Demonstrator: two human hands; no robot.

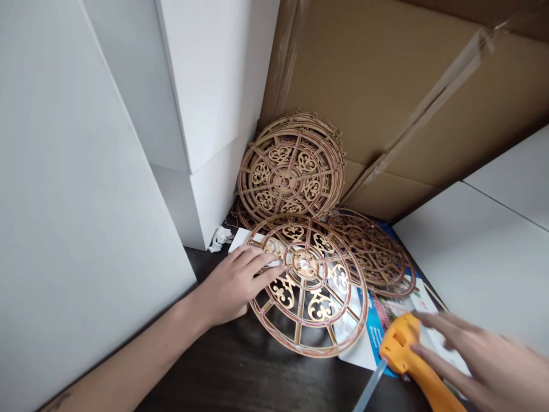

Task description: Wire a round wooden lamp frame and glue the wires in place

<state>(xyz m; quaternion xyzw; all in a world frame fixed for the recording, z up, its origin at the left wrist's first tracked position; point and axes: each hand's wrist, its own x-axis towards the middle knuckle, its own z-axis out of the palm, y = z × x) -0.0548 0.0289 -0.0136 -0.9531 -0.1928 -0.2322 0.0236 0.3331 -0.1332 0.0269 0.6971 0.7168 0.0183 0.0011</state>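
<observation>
A round gold openwork disc (301,320), wheel-like with spokes, scrollwork and reddish lines, is tilted in front of me. My left hand (240,280) grips its left side, fingers over the lattice toward the hub; the part under the palm is hidden. At the lower right is an orange glue gun (398,343), a translucent glue stick (371,389) jutting from its body. My right hand (480,355), slightly blurred, is at the gun with fingers stretched out and apart, fingertips at its body. I cannot tell how firmly they touch it.
Similar discs (291,166) lean in a stack against a large cardboard box (364,80). More discs (377,252) lie behind on printed packaging (375,329). White panels (223,74) rise on the left, with crumpled white paper (221,238) at their foot. The floor (240,366) is dark.
</observation>
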